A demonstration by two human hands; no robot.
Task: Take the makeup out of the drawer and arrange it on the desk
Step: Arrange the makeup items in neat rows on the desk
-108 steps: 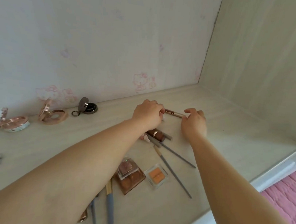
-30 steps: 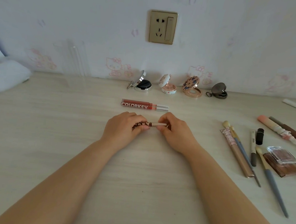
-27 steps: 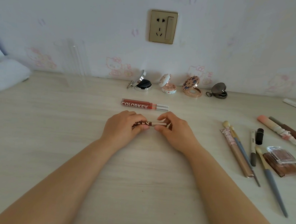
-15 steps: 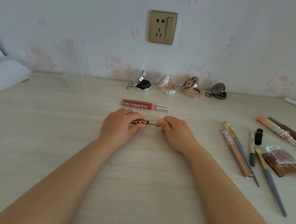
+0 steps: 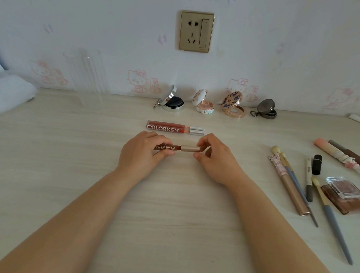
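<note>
Left hand (image 5: 141,155): fingers curled round the brown end of the lip gloss tube (image 5: 177,148).
Right hand (image 5: 214,159): pinching the tube's pale cap end.
Tube position: level, low over the counter (image 5: 67,171), just before two Colorkey tubes (image 5: 175,128).
Back row: four open compacts (image 5: 214,104).

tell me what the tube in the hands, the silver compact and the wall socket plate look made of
Tube: likely clear glossy plastic, brown contents showing through, with a matte champagne cap, metal or metallised plastic.
Silver compact: mirror-bright chrome rim, metal or plated plastic; black cushion inside.
Socket plate: brushed gold sheen, possibly metal or coated plastic.
</note>
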